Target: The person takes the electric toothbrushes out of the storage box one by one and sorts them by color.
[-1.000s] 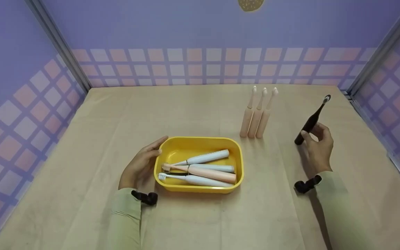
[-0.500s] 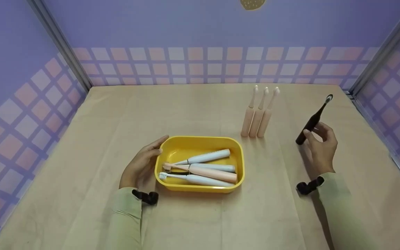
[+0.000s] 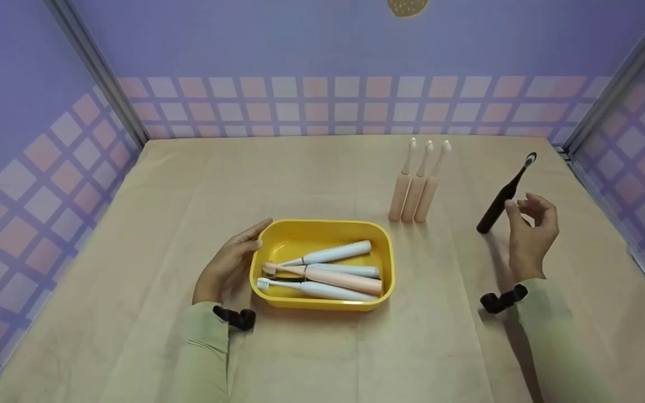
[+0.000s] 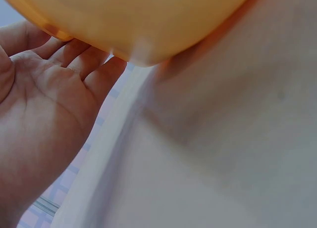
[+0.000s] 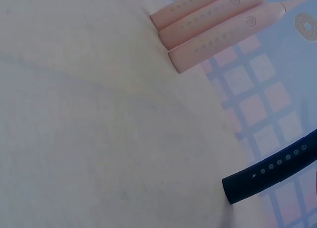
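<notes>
My left hand (image 3: 223, 267) holds the left end of a yellow plastic bin (image 3: 322, 305), thumb at the rim and the other fingers along the outer wall. In the left wrist view the fingers (image 4: 106, 77) bend against that wall. White electric toothbrushes (image 3: 338, 252) and a pink one (image 3: 345, 279) lie inside, with part of a dark one under them. On the right a black electric toothbrush (image 3: 495, 211) stands upright on its base. My right hand (image 3: 532, 238) is just right of its handle, fingers loosely curved and holding nothing.
Three pink electric toothbrushes (image 3: 410, 198) stand upright in a tight row between the bin and the black one. A beige cloth covers the table (image 3: 300, 179). Purple panels with a tile pattern (image 3: 345, 106) enclose the back and both sides.
My right hand has let go of the black toothbrush and drawn away slightly to the right. The toothbrush stays standing in place. My left hand and the bin hold still.
</notes>
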### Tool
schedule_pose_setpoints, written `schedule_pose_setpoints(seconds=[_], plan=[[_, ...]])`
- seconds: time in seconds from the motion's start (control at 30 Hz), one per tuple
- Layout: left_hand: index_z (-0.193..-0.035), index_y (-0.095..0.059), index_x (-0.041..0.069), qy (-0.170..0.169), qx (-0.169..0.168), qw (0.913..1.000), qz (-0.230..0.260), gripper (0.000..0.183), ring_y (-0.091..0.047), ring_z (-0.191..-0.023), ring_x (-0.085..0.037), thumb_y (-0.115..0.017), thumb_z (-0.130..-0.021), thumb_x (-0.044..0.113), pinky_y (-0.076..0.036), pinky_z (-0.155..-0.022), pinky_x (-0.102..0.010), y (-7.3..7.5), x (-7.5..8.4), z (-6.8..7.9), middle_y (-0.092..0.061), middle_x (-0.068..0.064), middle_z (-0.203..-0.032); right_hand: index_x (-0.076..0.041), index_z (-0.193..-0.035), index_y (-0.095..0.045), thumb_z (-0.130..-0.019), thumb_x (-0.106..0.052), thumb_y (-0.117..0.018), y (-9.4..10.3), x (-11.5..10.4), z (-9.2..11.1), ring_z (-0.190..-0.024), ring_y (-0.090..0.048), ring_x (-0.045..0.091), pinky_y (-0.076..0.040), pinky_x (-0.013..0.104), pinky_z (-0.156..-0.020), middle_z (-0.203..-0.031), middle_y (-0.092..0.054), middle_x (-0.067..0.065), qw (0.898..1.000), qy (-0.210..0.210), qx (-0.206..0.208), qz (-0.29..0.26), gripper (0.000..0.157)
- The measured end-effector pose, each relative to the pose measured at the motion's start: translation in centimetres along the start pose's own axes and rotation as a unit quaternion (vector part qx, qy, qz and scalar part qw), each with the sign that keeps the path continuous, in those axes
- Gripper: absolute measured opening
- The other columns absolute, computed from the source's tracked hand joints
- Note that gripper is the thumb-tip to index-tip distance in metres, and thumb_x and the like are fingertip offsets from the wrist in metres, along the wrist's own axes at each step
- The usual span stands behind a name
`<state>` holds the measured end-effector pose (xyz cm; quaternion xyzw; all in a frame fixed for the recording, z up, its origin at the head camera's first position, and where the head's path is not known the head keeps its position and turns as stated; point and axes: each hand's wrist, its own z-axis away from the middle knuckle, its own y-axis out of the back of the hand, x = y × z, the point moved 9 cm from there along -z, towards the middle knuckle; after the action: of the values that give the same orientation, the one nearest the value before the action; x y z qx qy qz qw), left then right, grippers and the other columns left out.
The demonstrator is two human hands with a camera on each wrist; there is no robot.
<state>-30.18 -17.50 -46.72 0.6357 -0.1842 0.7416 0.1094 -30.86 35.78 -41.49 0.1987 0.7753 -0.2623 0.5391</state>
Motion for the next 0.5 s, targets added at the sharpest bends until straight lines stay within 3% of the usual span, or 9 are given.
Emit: schedule_pose_setpoints(seconds=[0.2,0.5], plan=[[-0.154,-0.022,0.011,-0.003,-0.001,0.9999,-0.016,0.057,-0.024,-0.146,-0.025,-0.039,-0.099,0.008,-0.025,-0.117,-0.039,0.1,0.0,0.0,-0.02,-0.008,-0.16,-0.007,-0.111,-0.062,-0.082,-0.01,-0.073,-0.2,0.4,-0.5,-0.09,-0.056,0.011,-0.048,0.017,-0.074,-0.094,-0.06,0.0,0.999,0.02,-0.008,-0.028,0.031],[-0.154,-0.024,0.011,-0.004,0.006,0.9999,-0.008,0.058,-0.025,-0.146,-0.023,-0.04,-0.098,0.008,-0.025,-0.117,-0.036,0.2,-0.2,-0.1,-0.022,-0.007,-0.16,0.001,-0.111,-0.061,-0.08,-0.007,-0.075,-2.4,-1.8,0.6,-0.087,-0.056,0.017,-0.055,0.02,-0.073,-0.095,-0.059,0.007,0.993,0.029,-0.038,-0.104,0.034]])
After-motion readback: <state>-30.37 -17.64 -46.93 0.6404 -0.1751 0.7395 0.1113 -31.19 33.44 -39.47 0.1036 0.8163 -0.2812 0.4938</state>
